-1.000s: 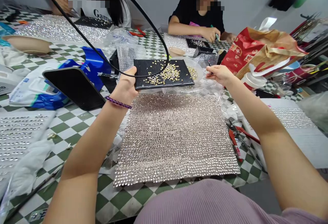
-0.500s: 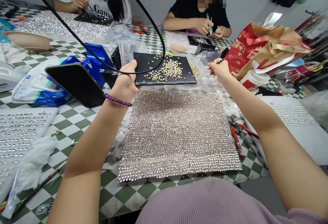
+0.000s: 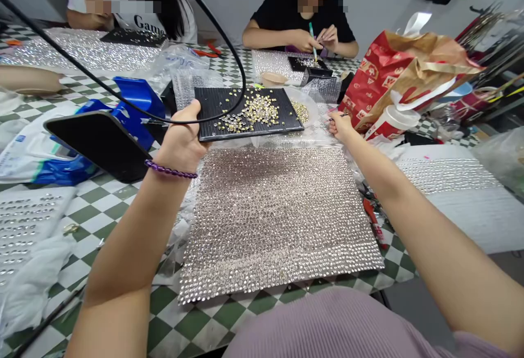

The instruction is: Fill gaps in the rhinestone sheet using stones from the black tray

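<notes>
Head view, with the studded sheet on the checked tabletop as the landmark: well to its left lies a white card bearing spaced rows of stones. Left of the sheet's far corner are a blue-and-white pack and, nearer the sheet, a tilted black phone. Well beyond the sheet, on its left side, sits a co-worker in a lettered white top. The left hand, with a purple bead bracelet at the wrist, is at the sheet's far left corner; its fingers are closed on the left end of a black tray, thumb on top. This ridged tray is raised over the sheet's far edge and carries loose stones, gold and clear. Just past that edge, partly behind the tray, is a pale dish holding more gold stones. Farther beyond the sheet, a co-worker in a black shirt grips a green pen. The right hand, near the sheet's far right corner, has its fingers pinched narrow round a thin dark tool, mostly hidden. Right of the sheet come red-handled pliers, then, beyond its far right corner, a paper bag and cup; farthest right of it lies a white board with stone rows.
</notes>
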Demonstrator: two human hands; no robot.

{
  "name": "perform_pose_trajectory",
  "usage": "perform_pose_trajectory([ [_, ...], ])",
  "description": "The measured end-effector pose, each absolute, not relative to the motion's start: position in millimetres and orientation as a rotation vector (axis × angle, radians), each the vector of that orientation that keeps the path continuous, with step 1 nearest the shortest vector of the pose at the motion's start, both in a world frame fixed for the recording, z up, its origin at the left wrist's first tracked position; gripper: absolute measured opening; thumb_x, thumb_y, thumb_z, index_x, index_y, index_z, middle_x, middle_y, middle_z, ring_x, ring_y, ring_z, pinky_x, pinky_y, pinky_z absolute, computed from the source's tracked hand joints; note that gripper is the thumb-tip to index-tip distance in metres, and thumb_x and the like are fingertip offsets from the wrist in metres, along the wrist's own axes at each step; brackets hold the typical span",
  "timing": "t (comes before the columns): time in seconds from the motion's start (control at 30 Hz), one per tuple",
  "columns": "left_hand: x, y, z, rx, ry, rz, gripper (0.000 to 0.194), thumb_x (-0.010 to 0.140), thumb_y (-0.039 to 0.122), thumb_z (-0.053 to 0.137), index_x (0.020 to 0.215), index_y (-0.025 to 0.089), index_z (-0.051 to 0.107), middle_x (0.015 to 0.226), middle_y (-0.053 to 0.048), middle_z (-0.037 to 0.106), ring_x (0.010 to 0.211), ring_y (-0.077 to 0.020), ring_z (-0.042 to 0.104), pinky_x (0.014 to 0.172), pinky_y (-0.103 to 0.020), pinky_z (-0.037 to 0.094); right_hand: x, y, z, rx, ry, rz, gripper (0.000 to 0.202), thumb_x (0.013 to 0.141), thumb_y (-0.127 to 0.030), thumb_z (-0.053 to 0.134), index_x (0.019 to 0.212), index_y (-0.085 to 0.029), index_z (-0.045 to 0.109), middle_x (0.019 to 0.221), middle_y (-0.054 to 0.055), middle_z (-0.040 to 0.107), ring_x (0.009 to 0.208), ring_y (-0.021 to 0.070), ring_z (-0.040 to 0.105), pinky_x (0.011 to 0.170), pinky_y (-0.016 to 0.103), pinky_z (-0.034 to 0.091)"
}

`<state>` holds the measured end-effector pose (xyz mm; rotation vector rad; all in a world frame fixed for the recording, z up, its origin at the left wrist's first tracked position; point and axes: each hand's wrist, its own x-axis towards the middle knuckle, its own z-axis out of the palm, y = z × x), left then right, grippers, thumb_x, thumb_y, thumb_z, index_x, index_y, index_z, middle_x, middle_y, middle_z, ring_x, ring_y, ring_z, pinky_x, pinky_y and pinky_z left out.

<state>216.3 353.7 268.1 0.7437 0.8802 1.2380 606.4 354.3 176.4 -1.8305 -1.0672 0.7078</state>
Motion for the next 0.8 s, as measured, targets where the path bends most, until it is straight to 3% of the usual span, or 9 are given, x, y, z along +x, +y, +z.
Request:
perform_pose_trajectory([
  [0.1,219,354,269,0.705,0.901,1.253,0.024,0.086,0.024,0.045,0.103,0.016,0.061,0.095,0.002,0.071,0.113,-0.0177,0.056,0.092,-0.032,0.054,601,358,168,-1.885,-1.056,0.518,0.009,0.085,-0.023,0.055,0.082,-0.015,0.054,0.079,0.004,0.054,0.069,0.0103,0.049,0.064,0.025,0.046],
  [0.23,220,354,269,0.668,0.914,1.273,0.032,0.085,0.025,0.049,0.114,0.013,0.055,0.092,0.003,0.072,0.113,-0.0170,0.056,0.095,-0.032,0.052,595,357,165,-1.915,-1.164,0.389,0.024,0.072,-0.007,0.058,0.059,-0.017,0.040,0.063,0.001,0.046,0.062,0.0097,0.040,0.061,0.025,0.039],
  [0.4,221,351,271,0.659,0.907,1.261,0.035,0.087,0.023,0.044,0.119,0.012,0.053,0.090,0.002,0.072,0.111,-0.0166,0.057,0.095,-0.032,0.052,594,359,167,-1.951,-1.254,0.301,0.025,0.065,-0.004,0.058,0.060,-0.018,0.039,0.066,0.002,0.044,0.068,0.0130,0.040,0.064,0.028,0.039],
  [0.6,223,351,269,0.687,0.878,1.239,0.039,0.086,0.023,0.045,0.124,0.016,0.049,0.087,0.003,0.072,0.118,-0.0183,0.053,0.094,-0.034,0.053,597,366,163,-1.976,-1.205,0.267,0.025,0.067,-0.007,0.057,0.060,-0.018,0.036,0.070,0.003,0.046,0.075,0.0155,0.043,0.066,0.028,0.038],
  [0.8,219,355,266,0.697,0.860,1.225,0.040,0.086,0.023,0.042,0.126,0.018,0.048,0.092,0.003,0.072,0.119,-0.0170,0.052,0.095,-0.033,0.052,602,369,162,-1.953,-1.078,0.402,0.023,0.073,-0.013,0.056,0.066,-0.019,0.036,0.061,0.000,0.042,0.060,0.0105,0.040,0.055,0.024,0.033],
])
